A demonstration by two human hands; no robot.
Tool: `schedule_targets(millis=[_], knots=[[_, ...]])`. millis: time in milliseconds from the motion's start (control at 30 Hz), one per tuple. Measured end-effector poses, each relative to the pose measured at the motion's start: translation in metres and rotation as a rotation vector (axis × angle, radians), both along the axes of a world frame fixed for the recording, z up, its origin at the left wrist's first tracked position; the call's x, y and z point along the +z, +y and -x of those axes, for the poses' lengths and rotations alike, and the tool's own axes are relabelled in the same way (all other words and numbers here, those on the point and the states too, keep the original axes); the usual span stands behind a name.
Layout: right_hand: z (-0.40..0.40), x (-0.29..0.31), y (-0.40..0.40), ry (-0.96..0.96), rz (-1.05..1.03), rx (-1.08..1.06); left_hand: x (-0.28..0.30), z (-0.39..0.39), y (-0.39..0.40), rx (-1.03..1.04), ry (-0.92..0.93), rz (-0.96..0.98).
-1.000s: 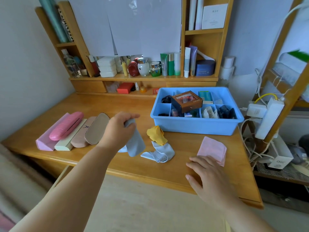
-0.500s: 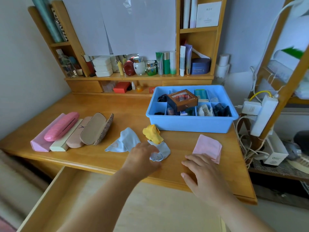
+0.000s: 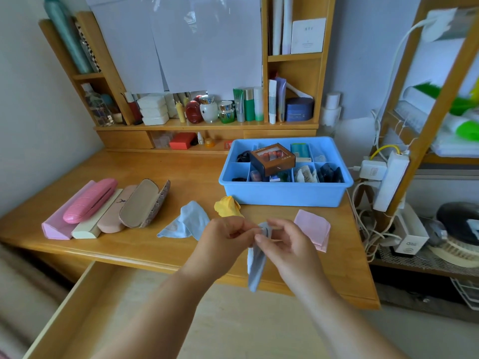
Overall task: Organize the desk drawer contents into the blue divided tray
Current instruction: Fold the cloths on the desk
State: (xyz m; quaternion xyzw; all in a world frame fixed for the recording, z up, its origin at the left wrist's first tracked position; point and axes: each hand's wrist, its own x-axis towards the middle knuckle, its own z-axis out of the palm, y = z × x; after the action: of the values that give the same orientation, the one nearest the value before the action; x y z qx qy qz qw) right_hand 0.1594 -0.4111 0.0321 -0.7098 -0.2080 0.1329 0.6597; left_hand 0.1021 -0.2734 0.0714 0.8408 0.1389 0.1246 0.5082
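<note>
Limp pale-blue cloth point(image 3: 256, 265) pinched between left hand point(image 3: 228, 237) and right hand point(image 3: 287, 244)

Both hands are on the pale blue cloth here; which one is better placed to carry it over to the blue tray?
Probably the right hand. It pinches the pale blue-grey cloth alongside the left hand, but sits nearer the blue divided plastic tray, which stands ahead and to the right, so it needn't cross over.

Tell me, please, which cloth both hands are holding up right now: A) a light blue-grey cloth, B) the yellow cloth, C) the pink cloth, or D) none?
A: the left hand and right hand pinch a light blue-grey cloth that hangs below them, while the yellow cloth and pink cloth lie on the desk.
</note>
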Motion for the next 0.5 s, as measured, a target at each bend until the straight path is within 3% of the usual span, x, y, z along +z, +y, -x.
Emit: schedule_targets(millis=[100,200,300,367,433,500], knots=[[0.0,0.005,-0.007,0.017,0.141,-0.021,-0.002,0.01,-0.006,0.016,0.015,-0.005],[-0.001,0.003,-0.015,0.222,0.171,-0.008,-0.004,0.019,-0.008,0.082,0.06,-0.092],[0.0,-0.001,-0.019,0.662,-0.107,-0.046,-0.006,0.028,-0.012,0.181,0.078,-0.074],[0.002,-0.002,-0.021,0.827,-0.234,-0.021,-0.005,0.033,-0.018,0.22,0.068,0.091],[0.008,-0.004,-0.023,0.833,-0.212,0.038,-0.002,0.037,-0.027,0.207,0.016,0.27],[0.013,-0.007,-0.024,0.788,-0.145,0.048,0.002,0.04,-0.034,0.17,-0.04,0.245]])
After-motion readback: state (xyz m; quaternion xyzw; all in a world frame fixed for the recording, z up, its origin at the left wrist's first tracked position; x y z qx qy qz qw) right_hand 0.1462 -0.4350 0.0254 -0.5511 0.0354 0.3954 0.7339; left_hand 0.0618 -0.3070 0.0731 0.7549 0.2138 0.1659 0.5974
